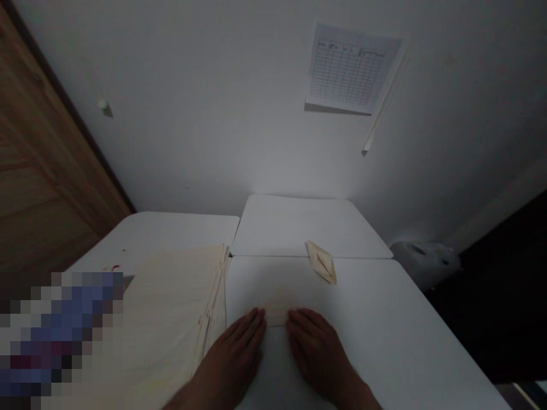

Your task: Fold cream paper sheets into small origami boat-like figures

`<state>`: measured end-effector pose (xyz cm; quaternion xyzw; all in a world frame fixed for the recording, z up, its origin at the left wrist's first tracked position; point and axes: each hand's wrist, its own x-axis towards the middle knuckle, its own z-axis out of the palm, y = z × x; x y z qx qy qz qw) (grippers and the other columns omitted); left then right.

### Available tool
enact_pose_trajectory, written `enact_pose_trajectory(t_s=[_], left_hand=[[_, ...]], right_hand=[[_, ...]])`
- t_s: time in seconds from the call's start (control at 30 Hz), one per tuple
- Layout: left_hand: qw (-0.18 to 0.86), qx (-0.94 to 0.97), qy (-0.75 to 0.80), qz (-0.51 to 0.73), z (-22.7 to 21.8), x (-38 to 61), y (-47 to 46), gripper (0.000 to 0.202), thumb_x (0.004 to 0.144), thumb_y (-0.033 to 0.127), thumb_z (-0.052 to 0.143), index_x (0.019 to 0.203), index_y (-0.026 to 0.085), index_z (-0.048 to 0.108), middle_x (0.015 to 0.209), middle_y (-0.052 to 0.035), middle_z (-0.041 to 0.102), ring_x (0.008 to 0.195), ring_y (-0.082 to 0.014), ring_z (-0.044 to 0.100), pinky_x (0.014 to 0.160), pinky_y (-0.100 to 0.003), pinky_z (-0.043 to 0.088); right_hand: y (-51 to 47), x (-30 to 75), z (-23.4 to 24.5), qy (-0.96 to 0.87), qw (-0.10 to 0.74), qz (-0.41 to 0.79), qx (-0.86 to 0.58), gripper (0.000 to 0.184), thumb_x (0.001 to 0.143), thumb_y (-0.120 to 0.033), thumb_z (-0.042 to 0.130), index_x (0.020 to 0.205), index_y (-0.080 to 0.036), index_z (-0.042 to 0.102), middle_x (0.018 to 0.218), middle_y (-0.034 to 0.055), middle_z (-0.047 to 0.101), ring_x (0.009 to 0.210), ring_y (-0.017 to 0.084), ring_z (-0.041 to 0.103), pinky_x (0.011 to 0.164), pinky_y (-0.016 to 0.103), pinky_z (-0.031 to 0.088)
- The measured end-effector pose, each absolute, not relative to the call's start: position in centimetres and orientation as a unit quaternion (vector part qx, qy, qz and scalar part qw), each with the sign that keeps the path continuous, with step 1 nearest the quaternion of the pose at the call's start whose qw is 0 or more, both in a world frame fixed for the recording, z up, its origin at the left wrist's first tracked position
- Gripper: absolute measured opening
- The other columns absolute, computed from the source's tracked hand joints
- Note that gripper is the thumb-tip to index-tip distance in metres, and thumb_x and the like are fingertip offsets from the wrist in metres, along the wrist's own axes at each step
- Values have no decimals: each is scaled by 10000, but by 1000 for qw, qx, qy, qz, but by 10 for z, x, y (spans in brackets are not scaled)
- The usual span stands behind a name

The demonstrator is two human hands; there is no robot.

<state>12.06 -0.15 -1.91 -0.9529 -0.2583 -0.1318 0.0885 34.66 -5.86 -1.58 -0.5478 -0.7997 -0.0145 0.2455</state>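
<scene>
1. A pale cream piece of cloth (277, 310) lies at lower centre of the frame on a white table (397, 324). Its outline fades into the tabletop, so its full shape is hard to tell.
2. The left hand (233, 356) rests palm down at the bottom centre, on the left side of the cloth. Its fingers lie flat and close together, spread only slightly, and pinch nothing.
3. The right hand (318, 353) rests the same way on the right side of the cloth, flat and not pinching. The two hands stand apart, with the cloth showing between their fingertips.
4. Above the hands, a folded, pointed cream piece (321, 262) lies across the seam with a second white table (307, 225).
5. A wide stack of cream fabric (171, 324) lies just beside the left hand, at lower left.
6. Small red specks (115, 267) mark a third white table (171, 233) at centre left. A pixelated patch hides the lower left corner.
7. Beyond stand a white wall (213, 114), a ruled paper chart (350, 67) at upper right, a wooden door (43, 154) at far left, and a white plastic object (425, 262) at right.
</scene>
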Motion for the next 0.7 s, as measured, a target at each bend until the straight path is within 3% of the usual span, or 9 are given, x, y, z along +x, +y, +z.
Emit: enact_pose_trajectory(t_s=[0.1,0.3,0.7], left_hand=[[81,-947,-271,-156,-19,121,-4,412,928,224,412,1330,150,468,1368,-113,499,1247,-247,475,991,-369,461],[123,-926,-310,-175,-35,120,-9,384,925,257,401,1224,81,566,1263,-184,579,1167,-293,551,921,-392,494],[127,-918,-339,-164,-39,122,-4,360,908,175,346,1094,113,647,1154,-167,653,1056,-307,619,828,-447,511]], right_hand=[[-50,345,-20,-795,255,1,-551,293,885,-119,493,1133,-206,622,1148,48,655,1045,207,570,947,362,466],[-49,348,-19,-784,276,1,-556,294,869,-102,492,1096,-211,645,1105,55,674,1011,200,586,906,347,495],[-47,357,-26,-736,312,-15,-600,198,887,-131,499,942,-208,673,984,51,695,901,198,596,827,341,504]])
